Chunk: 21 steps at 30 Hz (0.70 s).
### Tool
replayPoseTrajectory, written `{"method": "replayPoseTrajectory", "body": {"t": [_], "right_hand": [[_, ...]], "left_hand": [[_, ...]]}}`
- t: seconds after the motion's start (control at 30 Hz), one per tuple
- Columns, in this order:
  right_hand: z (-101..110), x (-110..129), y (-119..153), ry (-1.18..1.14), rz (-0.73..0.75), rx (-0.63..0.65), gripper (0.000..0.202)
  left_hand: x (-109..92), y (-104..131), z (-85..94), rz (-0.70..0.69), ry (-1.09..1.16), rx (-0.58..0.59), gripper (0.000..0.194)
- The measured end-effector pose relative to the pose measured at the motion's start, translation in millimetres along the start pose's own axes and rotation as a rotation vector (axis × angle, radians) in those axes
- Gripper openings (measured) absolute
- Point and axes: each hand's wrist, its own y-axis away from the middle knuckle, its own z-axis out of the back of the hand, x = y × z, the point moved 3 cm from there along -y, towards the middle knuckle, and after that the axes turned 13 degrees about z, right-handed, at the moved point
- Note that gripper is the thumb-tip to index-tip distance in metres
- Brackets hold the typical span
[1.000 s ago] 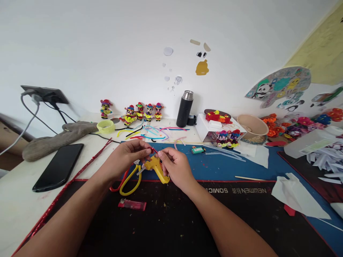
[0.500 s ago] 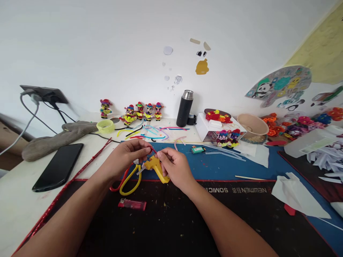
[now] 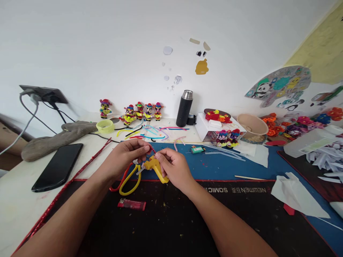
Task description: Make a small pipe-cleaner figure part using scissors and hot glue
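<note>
A short piece of dark red glittery pipe cleaner (image 3: 152, 149) is pinched between my two hands. My left hand (image 3: 128, 159) grips it with thumb and fingertips, its far end hidden in the fingers. My right hand (image 3: 175, 167) pinches the other end close by. Just below them lies a yellow glue gun (image 3: 157, 169) with a clear stick at its end. Scissors with yellow and red handles (image 3: 130, 182) rest beside it, partly behind my left wrist. Nearer me a red lighter (image 3: 132, 204) sits on the black mat (image 3: 150, 232).
A black phone (image 3: 57, 167) and long red pipe cleaners (image 3: 77, 173) lie at left. Several small dolls (image 3: 129, 115) stand by the wall near coloured stems (image 3: 152, 137). A black thermos (image 3: 184, 109), white box (image 3: 203, 132) and beige bowl (image 3: 252, 123) stand farther right.
My right fingers have shifted very slightly left toward my left hand. Both hands still pinch the red pipe cleaner; the things on the table have not moved.
</note>
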Motion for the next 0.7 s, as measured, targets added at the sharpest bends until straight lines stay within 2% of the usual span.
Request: {"method": "replayPoseTrajectory", "body": {"t": [0.17, 0.3, 0.57, 0.7], "right_hand": [[-0.7, -0.3, 0.9, -0.011, -0.009, 0.014, 0.031], [-1.0, -2.1, 0.8, -0.049, -0.023, 0.021, 0.032], [-2.2, -6.4, 0.1, -0.076, -0.029, 0.028, 0.025], [-2.2, -4.5, 0.3, -0.064, -0.022, 0.025, 0.025]], "left_hand": [[-5.8, 2.2, -1.2, -0.03, -0.122, -0.026, 0.038], [-9.8, 4.9, -3.7, -0.043, -0.118, -0.004, 0.038], [-1.1, 6.4, -14.4, -0.05, -0.195, 0.03, 0.039], [-2.7, 6.2, -13.9, -0.058, -0.228, 0.039, 0.041]]}}
